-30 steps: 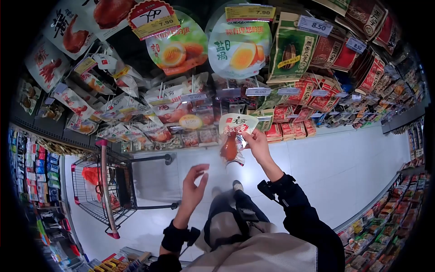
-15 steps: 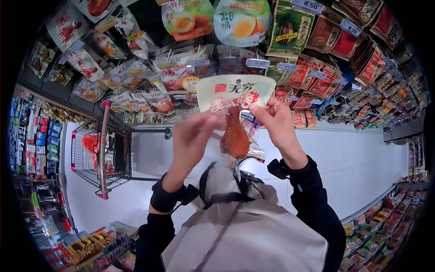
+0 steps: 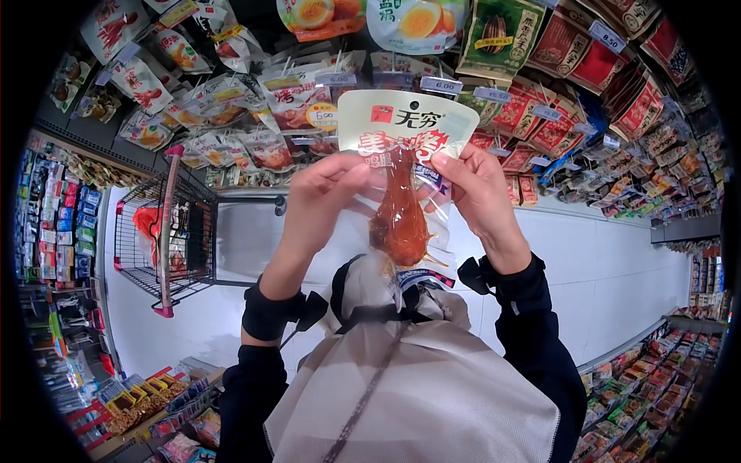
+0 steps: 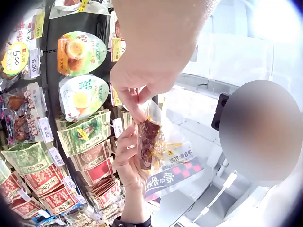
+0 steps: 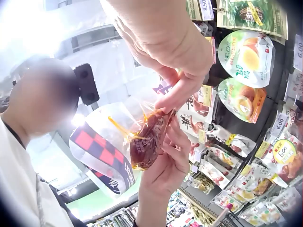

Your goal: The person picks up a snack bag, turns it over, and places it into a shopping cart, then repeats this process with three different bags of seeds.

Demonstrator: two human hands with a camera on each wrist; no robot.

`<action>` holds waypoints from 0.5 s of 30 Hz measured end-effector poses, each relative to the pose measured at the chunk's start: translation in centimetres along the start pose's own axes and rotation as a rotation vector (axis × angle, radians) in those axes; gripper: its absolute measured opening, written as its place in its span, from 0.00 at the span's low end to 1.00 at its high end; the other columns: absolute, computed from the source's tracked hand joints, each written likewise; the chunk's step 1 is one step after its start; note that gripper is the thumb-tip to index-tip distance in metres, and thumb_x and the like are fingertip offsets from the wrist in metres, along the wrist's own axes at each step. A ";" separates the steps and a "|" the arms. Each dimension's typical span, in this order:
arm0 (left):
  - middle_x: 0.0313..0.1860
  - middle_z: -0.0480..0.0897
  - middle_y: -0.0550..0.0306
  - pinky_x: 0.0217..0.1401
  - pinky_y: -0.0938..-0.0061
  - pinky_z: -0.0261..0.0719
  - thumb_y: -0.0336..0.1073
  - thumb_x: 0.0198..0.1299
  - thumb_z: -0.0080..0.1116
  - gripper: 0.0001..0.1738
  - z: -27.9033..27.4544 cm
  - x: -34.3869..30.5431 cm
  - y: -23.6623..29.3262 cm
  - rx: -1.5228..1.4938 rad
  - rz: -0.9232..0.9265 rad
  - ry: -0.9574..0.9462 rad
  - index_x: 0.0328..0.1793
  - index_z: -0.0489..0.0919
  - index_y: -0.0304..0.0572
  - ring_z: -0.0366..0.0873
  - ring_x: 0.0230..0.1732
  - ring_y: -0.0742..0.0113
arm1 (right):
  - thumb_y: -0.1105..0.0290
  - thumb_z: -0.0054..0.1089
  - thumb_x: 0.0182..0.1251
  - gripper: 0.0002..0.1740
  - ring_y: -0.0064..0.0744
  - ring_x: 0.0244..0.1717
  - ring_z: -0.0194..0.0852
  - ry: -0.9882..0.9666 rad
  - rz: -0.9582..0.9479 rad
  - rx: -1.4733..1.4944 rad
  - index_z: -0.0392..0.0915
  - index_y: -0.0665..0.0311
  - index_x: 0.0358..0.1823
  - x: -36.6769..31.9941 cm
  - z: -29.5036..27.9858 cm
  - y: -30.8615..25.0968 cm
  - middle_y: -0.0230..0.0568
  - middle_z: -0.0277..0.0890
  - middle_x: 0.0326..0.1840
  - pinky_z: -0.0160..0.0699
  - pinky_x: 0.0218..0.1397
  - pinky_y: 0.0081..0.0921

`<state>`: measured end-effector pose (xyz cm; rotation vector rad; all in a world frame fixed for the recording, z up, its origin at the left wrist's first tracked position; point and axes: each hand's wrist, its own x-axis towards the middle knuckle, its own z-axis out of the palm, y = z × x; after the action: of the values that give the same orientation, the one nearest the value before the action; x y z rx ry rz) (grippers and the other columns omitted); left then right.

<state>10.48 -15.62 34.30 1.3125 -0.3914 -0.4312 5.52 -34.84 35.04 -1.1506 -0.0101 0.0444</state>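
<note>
A vacuum-packed chicken drumstick pouch, cream at the top and see-through round the brown meat, is held up in front of the chest with its label facing up. On its left edge my left hand pinches the plastic between thumb and fingers. My right hand grips the opposite edge, its thumb on the front near the red lettering. From underneath, in the left wrist view, the drumstick pouch shows dark meat and a purple checked band; both hands meet its sides there.
Hanging packs of snacks fill the shelf ahead, including egg pouches and green seed bags, with price tags below. A wire shopping cart with a red bag inside stands on the pale floor at left. More shelves line the lower right.
The drumstick pouch has come nearer the chest and been raised into fuller view. My left hand, apart from it a second ago, has come up and taken hold of its left edge.
</note>
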 end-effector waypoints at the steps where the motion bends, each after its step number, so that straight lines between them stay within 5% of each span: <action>1: 0.32 0.80 0.51 0.24 0.81 0.77 0.35 0.60 0.48 0.10 0.1 0.1 0.1 0.001 0.008 0.012 0.36 0.74 0.34 0.78 0.28 0.71 | 0.67 0.51 0.61 0.15 0.31 0.29 0.78 0.001 -0.004 0.005 0.69 0.73 0.42 0.1 0.0 -0.1 0.44 0.76 0.37 0.79 0.25 0.19; 12: 0.35 0.80 0.51 0.30 0.77 0.80 0.31 0.59 0.48 0.09 0.2 0.8 -0.1 0.027 0.051 -0.027 0.40 0.75 0.30 0.79 0.34 0.69 | 0.68 0.52 0.60 0.15 0.27 0.28 0.77 0.004 -0.009 -0.018 0.70 0.72 0.44 0.7 -1.3 0.2 0.41 0.76 0.35 0.77 0.26 0.15; 15: 0.33 0.81 0.53 0.32 0.79 0.78 0.31 0.59 0.49 0.10 0.4 1.2 -1.1 0.164 0.132 0.028 0.39 0.75 0.30 0.79 0.34 0.70 | 0.71 0.52 0.61 0.13 0.23 0.29 0.75 0.141 -0.114 -0.250 0.70 0.72 0.44 0.0 -0.9 0.2 0.40 0.76 0.36 0.77 0.28 0.15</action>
<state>11.23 -16.85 33.31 1.4411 -0.4945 -0.2739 5.54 -35.58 34.48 -1.3987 0.0451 -0.1423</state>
